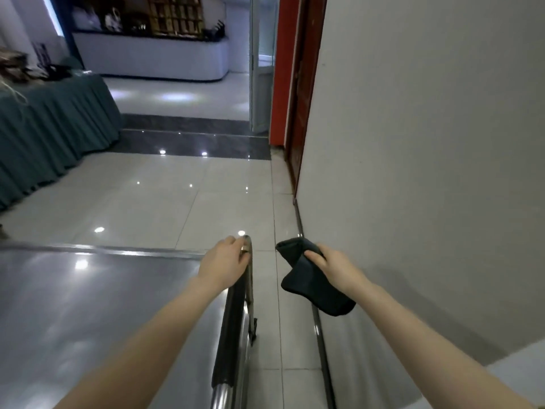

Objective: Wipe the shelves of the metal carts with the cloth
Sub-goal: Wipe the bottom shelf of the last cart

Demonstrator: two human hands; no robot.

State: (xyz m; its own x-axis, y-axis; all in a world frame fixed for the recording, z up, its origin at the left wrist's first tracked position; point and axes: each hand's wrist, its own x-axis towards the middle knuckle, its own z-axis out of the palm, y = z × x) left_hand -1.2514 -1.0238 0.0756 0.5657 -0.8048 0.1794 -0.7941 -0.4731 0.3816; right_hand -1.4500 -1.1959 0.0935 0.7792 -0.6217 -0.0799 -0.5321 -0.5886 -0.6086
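A metal cart fills the lower left, its shiny top shelf [88, 314] reflecting ceiling lights. Its handle bar [236, 320] runs down the cart's right side, partly sleeved in black. My left hand [225, 261] grips the far end of that handle, fingers curled over it. My right hand [333, 267] holds a dark folded cloth [312, 286] in the air to the right of the cart, above the tiled floor, apart from the shelf.
A grey wall [427, 172] stands close on the right, with a metal skirting strip at its foot. A red door frame [287, 69] is ahead. A table draped in green cloth [50, 137] stands at the left. Glossy tiled floor [177, 196] stretches ahead toward a white counter [153, 57].
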